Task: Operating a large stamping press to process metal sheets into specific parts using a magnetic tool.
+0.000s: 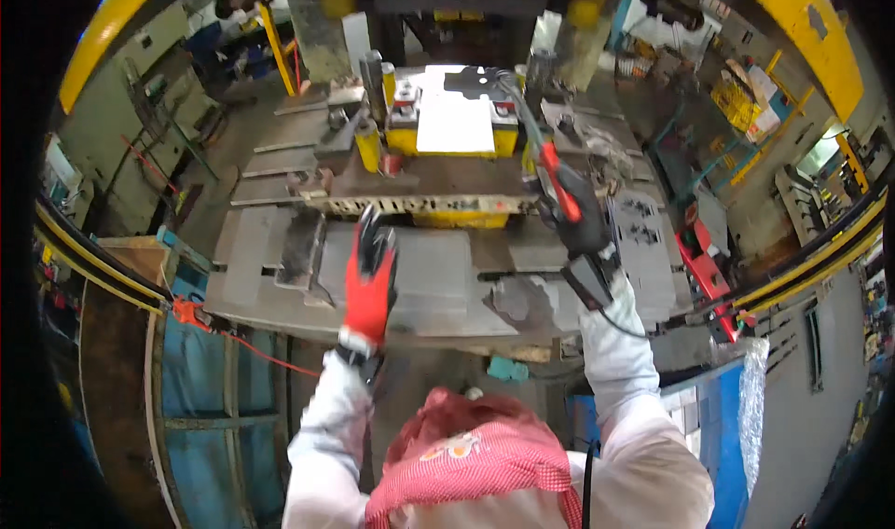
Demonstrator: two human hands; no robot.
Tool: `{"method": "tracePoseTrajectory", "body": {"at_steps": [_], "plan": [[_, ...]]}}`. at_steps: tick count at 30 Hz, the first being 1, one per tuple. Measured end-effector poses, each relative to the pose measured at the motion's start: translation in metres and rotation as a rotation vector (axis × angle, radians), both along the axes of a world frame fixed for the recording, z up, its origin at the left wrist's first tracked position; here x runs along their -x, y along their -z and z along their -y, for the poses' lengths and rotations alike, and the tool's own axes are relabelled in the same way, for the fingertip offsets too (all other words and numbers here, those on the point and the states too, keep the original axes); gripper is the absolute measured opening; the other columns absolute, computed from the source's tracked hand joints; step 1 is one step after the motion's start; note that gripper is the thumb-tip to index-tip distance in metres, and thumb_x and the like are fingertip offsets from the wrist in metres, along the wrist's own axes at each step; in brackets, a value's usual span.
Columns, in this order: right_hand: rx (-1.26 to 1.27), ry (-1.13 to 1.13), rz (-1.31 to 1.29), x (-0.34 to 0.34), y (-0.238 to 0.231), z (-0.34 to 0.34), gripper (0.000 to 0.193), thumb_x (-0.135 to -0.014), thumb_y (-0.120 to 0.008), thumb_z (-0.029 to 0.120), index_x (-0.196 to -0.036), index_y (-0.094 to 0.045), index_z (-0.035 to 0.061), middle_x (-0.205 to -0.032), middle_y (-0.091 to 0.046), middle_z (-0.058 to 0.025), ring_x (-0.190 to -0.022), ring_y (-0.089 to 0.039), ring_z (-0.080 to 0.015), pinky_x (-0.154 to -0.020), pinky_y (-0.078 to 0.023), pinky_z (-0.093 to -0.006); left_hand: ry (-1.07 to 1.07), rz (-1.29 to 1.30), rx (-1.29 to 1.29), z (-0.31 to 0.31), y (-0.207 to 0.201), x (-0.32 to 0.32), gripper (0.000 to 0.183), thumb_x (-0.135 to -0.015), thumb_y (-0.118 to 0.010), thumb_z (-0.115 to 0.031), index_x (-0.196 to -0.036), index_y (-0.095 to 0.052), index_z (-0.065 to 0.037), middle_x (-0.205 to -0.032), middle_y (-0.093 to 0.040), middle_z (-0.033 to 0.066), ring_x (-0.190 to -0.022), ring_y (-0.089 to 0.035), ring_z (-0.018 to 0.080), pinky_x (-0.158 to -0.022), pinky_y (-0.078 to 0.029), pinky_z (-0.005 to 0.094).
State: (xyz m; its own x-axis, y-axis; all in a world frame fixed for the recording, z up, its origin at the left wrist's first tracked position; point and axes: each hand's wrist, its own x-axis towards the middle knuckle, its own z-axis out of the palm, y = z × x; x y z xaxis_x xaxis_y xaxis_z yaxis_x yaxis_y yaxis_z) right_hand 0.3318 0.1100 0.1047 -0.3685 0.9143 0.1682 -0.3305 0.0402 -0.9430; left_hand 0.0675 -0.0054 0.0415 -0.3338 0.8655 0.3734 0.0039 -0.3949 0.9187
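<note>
My right hand [580,221], in a dark glove, is closed round the red handle of a long thin grey tool [530,109]. The tool slants away to the left, its far end beside a dark flat piece [474,82] on the die; whether they touch I cannot tell. Just in front of that piece, a bright white flat plate [455,126] lies on the yellow and red die block [403,139]. My left hand [371,277], in a red glove with black fingers, hovers over the near part of the grey machine bed [429,263]. Its fingers stretch forward, apart and holding nothing.
Upright posts [373,83] flank the die, with a yellow cylinder [368,145] at its left. Yellow frame bars [788,35] curve along both sides. A red box [704,266] stands right of the bed; blue panels [219,361] stand at the near left.
</note>
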Motion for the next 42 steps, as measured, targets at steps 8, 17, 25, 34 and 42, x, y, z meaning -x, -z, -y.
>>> {"method": "tracePoseTrajectory", "body": {"at_steps": [8, 17, 25, 34, 42], "plan": [[0.379, 0.127, 0.051, -0.093, 0.115, 0.182, 0.064, -0.074, -0.055, 0.04, -0.121, -0.039, -0.0007, -0.086, -0.057, -0.009, -0.053, -0.046, -0.0093, -0.044, -0.036, -0.0231, 0.274, 0.961, 0.262, -0.18, 0.007, -0.069, 0.031, -0.081, -0.057, -0.02, -0.109, -0.052, -0.008, -0.105, -0.058, 0.0108, -0.096, -0.056, 0.0262, -0.081, -0.044, 0.0382], [0.526, 0.137, 0.125, -0.098, 0.155, 0.205, 0.052, -0.079, -0.056, 0.027, -0.122, -0.04, 0.0036, -0.082, -0.057, -0.0083, -0.052, -0.047, -0.0093, -0.043, -0.036, -0.0222, -0.455, -0.946, 0.279, -0.211, 0.046, 0.012, 0.033, -0.084, -0.043, -0.04, -0.092, -0.06, -0.014, -0.081, -0.063, 0.0105, -0.075, -0.059, 0.0264, -0.066, -0.045, 0.0366], [0.208, -0.011, 0.216, -0.091, 0.055, 0.167, 0.067, -0.067, -0.062, 0.021, -0.127, -0.038, 0.0045, -0.092, -0.058, -0.0095, -0.066, -0.053, -0.0118, -0.06, -0.044, -0.0245, 0.183, -0.594, 0.35, -0.065, -0.1, 0.064, 0.025, -0.071, -0.066, -0.012, -0.093, -0.06, -0.001, -0.082, -0.063, 0.0033, -0.075, -0.056, 0.0104, -0.068, -0.044, 0.0251], [-0.101, -0.327, 0.566, -0.038, 0.042, 0.135, 0.063, -0.071, -0.06, 0.018, -0.128, -0.037, 0.0044, -0.114, -0.051, -0.0094, -0.104, -0.048, -0.017, -0.085, -0.04, -0.0288, 0.434, -0.831, 0.437, -0.08, -0.123, 0.051, 0.03, -0.067, -0.06, -0.011, -0.096, -0.062, -0.005, -0.078, -0.063, 0.0038, -0.068, -0.053, 0.0096, -0.064, -0.043, 0.0248], [0.228, -0.142, 0.067, -0.019, 0.043, 0.135, 0.062, -0.074, -0.056, 0.018, -0.129, -0.034, 0.0021, -0.082, -0.053, -0.0012, -0.056, -0.045, -0.0058, -0.049, -0.037, -0.0189, 0.721, 0.35, 0.431, -0.182, -0.063, 0.063, 0.045, -0.084, -0.045, -0.045, -0.102, -0.056, -0.006, -0.083, -0.063, 0.0066, -0.072, -0.059, 0.0192, -0.066, -0.048, 0.0341]]}}
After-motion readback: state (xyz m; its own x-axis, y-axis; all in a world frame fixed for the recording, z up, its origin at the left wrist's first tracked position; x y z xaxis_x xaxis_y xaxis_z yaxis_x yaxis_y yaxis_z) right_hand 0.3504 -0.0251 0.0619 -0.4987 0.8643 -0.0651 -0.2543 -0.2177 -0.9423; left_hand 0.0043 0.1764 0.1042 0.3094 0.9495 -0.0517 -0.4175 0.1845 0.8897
